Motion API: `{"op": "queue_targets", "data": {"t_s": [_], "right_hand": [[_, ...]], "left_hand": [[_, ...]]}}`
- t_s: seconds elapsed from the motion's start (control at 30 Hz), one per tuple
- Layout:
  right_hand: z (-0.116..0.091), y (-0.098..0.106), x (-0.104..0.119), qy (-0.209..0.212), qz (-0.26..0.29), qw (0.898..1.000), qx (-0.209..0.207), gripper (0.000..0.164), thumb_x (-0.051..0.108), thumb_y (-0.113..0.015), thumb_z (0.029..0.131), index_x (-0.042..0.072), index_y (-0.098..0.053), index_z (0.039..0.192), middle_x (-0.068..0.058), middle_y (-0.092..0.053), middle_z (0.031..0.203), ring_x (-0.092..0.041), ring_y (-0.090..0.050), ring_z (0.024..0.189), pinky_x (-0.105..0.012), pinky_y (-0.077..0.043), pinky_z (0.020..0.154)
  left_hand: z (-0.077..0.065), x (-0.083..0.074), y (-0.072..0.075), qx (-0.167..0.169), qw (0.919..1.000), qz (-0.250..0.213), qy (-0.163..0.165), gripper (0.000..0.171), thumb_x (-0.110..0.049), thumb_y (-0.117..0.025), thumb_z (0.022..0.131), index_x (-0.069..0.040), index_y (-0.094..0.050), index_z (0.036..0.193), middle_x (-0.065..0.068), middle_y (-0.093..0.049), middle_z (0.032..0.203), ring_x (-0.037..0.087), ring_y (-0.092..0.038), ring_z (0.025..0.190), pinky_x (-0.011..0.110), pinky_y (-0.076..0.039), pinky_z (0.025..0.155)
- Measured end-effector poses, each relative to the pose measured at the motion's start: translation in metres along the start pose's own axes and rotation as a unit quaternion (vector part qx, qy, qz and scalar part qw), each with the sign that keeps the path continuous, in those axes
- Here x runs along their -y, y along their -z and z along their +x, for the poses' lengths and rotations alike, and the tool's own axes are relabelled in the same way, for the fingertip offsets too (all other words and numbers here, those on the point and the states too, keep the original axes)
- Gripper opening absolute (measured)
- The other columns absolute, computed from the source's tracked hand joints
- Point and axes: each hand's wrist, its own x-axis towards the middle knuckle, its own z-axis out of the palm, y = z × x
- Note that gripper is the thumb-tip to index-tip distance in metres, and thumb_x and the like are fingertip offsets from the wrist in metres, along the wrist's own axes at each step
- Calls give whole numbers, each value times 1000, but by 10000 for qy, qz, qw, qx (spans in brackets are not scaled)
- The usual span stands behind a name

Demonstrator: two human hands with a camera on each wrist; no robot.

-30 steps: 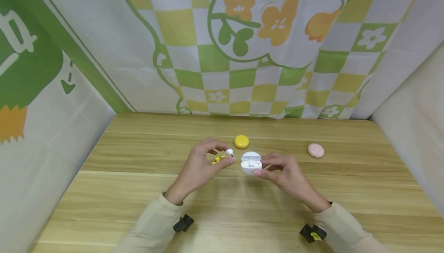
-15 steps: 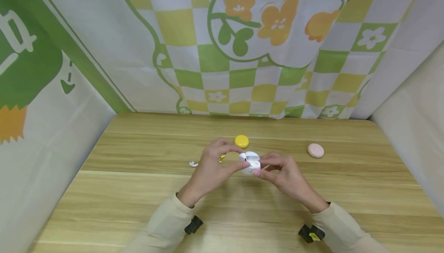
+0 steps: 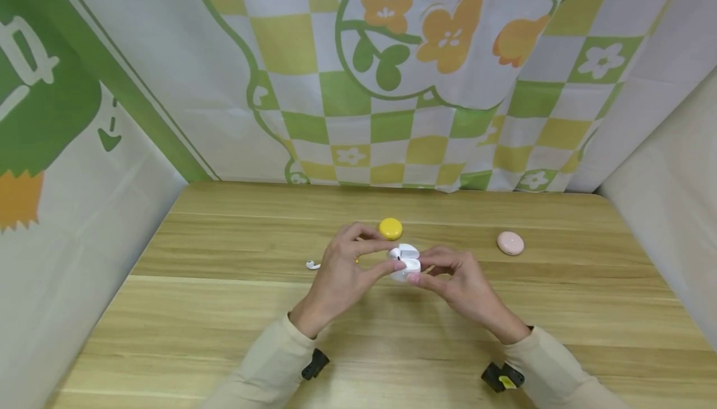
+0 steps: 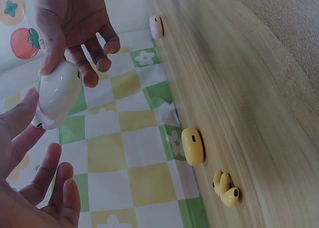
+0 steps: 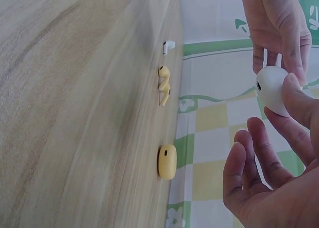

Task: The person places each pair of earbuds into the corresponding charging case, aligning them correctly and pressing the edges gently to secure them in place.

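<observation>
Earbud (image 3: 394,252) pinched by left fingers (image 3: 385,269), white case (image 3: 412,265) gripped by right fingers (image 3: 430,281), far table edge (image 3: 252,185) well apart

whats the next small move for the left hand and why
Perhaps the left hand should ease the white earbud down into the white case: it pinches the earbud right at the case, the lid is open, and the right hand grips the case. How far in it sits is hidden.

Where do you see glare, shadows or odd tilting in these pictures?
Head view: bright, with a pale sheen on the near tabletop; left wrist view: dimmer, the tabletop steeply slanted, small glints on the white case; right wrist view: tabletop tilted on its side, with a soft, blurry shadow across it.
</observation>
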Motion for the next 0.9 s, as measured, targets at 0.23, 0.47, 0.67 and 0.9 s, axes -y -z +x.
{"op": "queue_targets", "data": {"t_s": [0.23, 0.47, 0.67, 0.9], "right_hand": [[-1, 1, -1, 76, 8, 10000, 8, 20, 7, -80, 88, 3, -79, 107, -5, -72, 103, -17, -66, 95, -32, -58, 82], [-1, 0, -1, 77, 28, 10000, -19, 20, 6, -80, 87, 2, -79, 106, -6, -72, 102, -16, -66, 94, -32, -58, 81], [0, 0, -2, -33, -10, 10000, -63, 21, 4, -81, 85, 0, -79, 105, -7, -72, 102, -17, -66, 93, -31, -58, 81], [-1, 0, -2, -90, 10, 9998, -155, 21, 0, -82, 83, -2, -78, 103, -9, -72, 100, -16, -66, 91, -30, -58, 80]], "left_hand": [[-1, -2, 0, 101, 9998, 188, -24, 32, -25, -88, 79, -11, -80, 107, 0, -65, 111, 19, -56, 111, 42, -48, 93], [1, 0, 2, 50, 10000, -17, 12, 29, -24, -87, 82, -10, -80, 106, 4, -66, 110, 19, -58, 109, 41, -50, 92], [1, 5, 8, -49, 9997, -192, 149, 23, -21, -83, 87, -10, -80, 107, 2, -67, 109, 19, -60, 106, 40, -52, 89], [-1, 16, 18, 60, 9971, -278, 712, 22, -25, -75, 94, -12, -78, 113, 4, -67, 113, 22, -61, 109, 49, -52, 90]]}}
